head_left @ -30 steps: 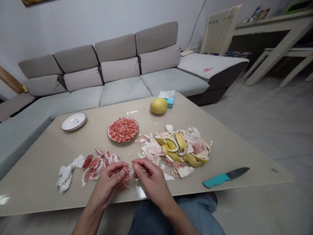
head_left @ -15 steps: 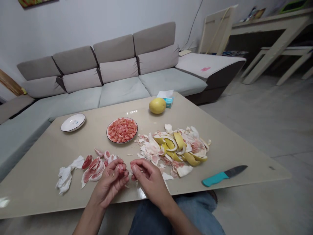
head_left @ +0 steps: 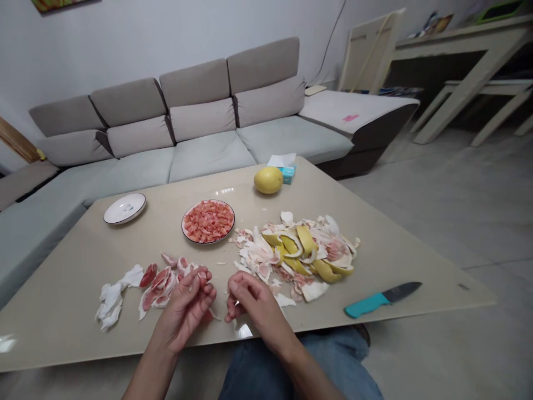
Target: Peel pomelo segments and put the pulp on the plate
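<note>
at the near edge of the table (head_left: 62, 344), the left hand (head_left: 183, 314) curls on pink pomelo pulp (head_left: 203, 275); the right hand (head_left: 254, 300) curls too, its grip untellable. stripping membrane seems in hand, needing fine picking.

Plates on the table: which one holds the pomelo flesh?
The white plate with the dark rim, nearer the middle, heaped with pink pomelo pieces; the other white plate, further left, shows no fruit.

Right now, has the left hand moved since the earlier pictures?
Yes, the left hand moved slightly leftward, away from the pomelo peel pile, toward the torn membranes.
</note>
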Motion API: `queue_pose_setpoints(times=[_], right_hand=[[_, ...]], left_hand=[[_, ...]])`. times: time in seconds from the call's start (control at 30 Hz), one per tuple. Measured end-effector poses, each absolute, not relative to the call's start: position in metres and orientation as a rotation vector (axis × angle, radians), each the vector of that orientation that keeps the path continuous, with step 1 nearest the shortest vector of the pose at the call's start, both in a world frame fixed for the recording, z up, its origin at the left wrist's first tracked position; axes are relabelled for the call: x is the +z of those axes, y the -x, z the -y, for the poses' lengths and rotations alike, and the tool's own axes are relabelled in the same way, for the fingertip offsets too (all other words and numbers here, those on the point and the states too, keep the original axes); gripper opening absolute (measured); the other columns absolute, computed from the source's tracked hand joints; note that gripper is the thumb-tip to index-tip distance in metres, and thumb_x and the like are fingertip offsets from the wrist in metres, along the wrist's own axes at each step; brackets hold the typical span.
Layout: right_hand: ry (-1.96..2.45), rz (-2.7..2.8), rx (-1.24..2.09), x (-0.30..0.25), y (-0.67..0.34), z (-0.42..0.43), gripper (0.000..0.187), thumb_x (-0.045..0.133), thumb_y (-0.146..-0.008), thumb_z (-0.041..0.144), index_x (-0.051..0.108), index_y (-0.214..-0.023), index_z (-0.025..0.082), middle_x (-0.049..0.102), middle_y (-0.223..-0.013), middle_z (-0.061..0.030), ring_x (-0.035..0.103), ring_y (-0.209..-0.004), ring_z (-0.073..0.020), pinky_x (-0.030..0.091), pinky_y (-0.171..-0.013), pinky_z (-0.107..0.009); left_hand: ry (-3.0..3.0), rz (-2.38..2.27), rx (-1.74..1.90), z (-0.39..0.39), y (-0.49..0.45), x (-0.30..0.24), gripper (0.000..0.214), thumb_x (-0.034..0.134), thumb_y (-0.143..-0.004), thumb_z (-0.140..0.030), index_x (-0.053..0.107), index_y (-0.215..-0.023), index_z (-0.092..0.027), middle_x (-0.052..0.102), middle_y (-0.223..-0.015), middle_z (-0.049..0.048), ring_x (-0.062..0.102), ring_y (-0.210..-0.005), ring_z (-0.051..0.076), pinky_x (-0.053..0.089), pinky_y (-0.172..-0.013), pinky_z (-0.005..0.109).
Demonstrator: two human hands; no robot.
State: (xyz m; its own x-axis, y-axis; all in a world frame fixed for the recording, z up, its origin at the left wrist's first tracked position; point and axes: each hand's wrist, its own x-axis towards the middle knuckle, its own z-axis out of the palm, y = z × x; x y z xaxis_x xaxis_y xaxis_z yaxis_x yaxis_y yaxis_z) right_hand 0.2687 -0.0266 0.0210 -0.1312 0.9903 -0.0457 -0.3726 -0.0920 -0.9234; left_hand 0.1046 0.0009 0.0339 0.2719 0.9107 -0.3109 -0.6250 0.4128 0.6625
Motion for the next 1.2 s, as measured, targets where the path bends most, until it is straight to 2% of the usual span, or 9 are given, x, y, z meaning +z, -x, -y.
queue_pose_setpoints(times=[0.1, 0.17, 0.23, 0.3, 0.43, 0.63, 0.83, 1.0, 1.2], right_hand=[[0.932, 1.001, 1.511, 0.023, -0.268, 0.028, 0.036, 0.059, -0.086, 0.053, 0.051, -0.073, 0.02, 0.055, -0.053, 0.0063, 0.053, -0.043, -0.0094, 0.048, -0.045, -0.021], [0.974, 1.092, 1.343, 0.024, -0.267, 0.029, 0.028, 0.06, -0.087, 0.046, 0.059, -0.08, 0.02, 0.059, -0.062, 0.0035, 0.051, -0.044, -0.0087, 0.044, -0.041, -0.019], [1.011, 1.25, 1.05, 0.024, -0.265, 0.031, 0.015, 0.064, -0.086, 0.035, 0.069, -0.089, 0.021, 0.063, -0.078, -0.0009, 0.052, -0.05, -0.0086, 0.045, -0.045, -0.02], [1.018, 1.388, 0.787, 0.023, -0.264, 0.032, 0.015, 0.065, -0.086, 0.024, 0.074, -0.097, 0.025, 0.064, -0.088, -0.0035, 0.055, -0.058, -0.0101, 0.048, -0.053, -0.022], [1.0, 1.46, 0.585, 0.021, -0.264, 0.032, 0.021, 0.061, -0.088, 0.014, 0.075, -0.1, 0.025, 0.065, -0.084, -0.0043, 0.062, -0.071, -0.0144, 0.051, -0.06, -0.024], [1.004, 1.562, 0.465, 0.02, -0.267, 0.033, 0.019, 0.059, -0.088, 0.012, 0.074, -0.098, 0.019, 0.066, -0.082, -0.0061, 0.064, -0.07, -0.0153, 0.05, -0.061, -0.024], [1.088, 1.629, 0.336, 0.02, -0.266, 0.035, 0.016, 0.055, -0.085, 0.011, 0.068, -0.085, 0.019, 0.066, -0.079, -0.0063, 0.062, -0.068, -0.0168, 0.049, -0.061, -0.026], [1.112, 1.561, 0.39, 0.022, -0.269, 0.035, 0.013, 0.056, -0.083, 0.012, 0.065, -0.08, 0.021, 0.063, -0.075, -0.0029, 0.055, -0.056, -0.0128, 0.043, -0.051, -0.024], [1.117, 1.398, 0.54, 0.023, -0.274, 0.031, 0.013, 0.056, -0.086, 0.015, 0.068, -0.089, 0.021, 0.063, -0.082, -0.0025, 0.048, -0.052, -0.0097, 0.04, -0.048, -0.023]], left_hand=[[-0.499, -0.799, 1.037, 0.003, -0.105, 0.036, 0.033, 0.086, -0.065, -0.015, 0.072, -0.095, -0.013, 0.071, -0.087, 0.0032, 0.068, -0.072, 0.01, 0.061, -0.074, 0.023], [-0.521, -0.81, 1.004, 0.004, -0.106, 0.037, 0.035, 0.086, -0.066, -0.017, 0.072, -0.097, -0.013, 0.07, -0.082, 0.0024, 0.069, -0.071, 0.011, 0.06, -0.074, 0.023], [-0.54, -0.817, 0.979, 0.006, -0.107, 0.037, 0.035, 0.085, -0.067, -0.019, 0.071, -0.098, -0.014, 0.07, -0.079, 0.002, 0.069, -0.068, 0.011, 0.06, -0.072, 0.023], [-0.553, -0.83, 0.966, 0.007, -0.108, 0.037, 0.033, 0.085, -0.068, -0.019, 0.07, -0.097, -0.015, 0.071, -0.079, 0.0023, 0.069, -0.067, 0.011, 0.06, -0.07, 0.023], [-0.593, -0.847, 0.953, 0.009, -0.11, 0.036, 0.028, 0.083, -0.07, -0.018, 0.069, -0.094, -0.015, 0.071, -0.078, 0.0027, 0.069, -0.066, 0.01, 0.059, -0.07, 0.022], [-0.641, -0.877, 0.981, 0.011, -0.111, 0.035, 0.025, 0.084, -0.07, -0.019, 0.07, -0.09, -0.015, 0.07, -0.077, 0.0017, 0.068, -0.068, 0.01, 0.058, -0.07, 0.021], [-0.713, -0.898, 0.949, 0.014, -0.11, 0.034, 0.022, 0.082, -0.071, -0.02, 0.072, -0.089, -0.013, 0.069, -0.077, 0.0027, 0.066, -0.07, 0.01, 0.057, -0.07, 0.02], [-0.631, -0.841, 0.839, 0.014, -0.107, 0.035, 0.017, 0.078, -0.077, -0.016, 0.071, -0.093, -0.014, 0.068, -0.075, 0.0017, 0.065, -0.066, 0.008, 0.059, -0.072, 0.024], [-0.417, -0.706, 0.826, 0.009, -0.103, 0.031, 0.032, 0.082, -0.071, -0.018, 0.069, -0.1, -0.022, 0.07, -0.08, 0.0007, 0.068, -0.068, 0.011, 0.061, -0.068, 0.026]])
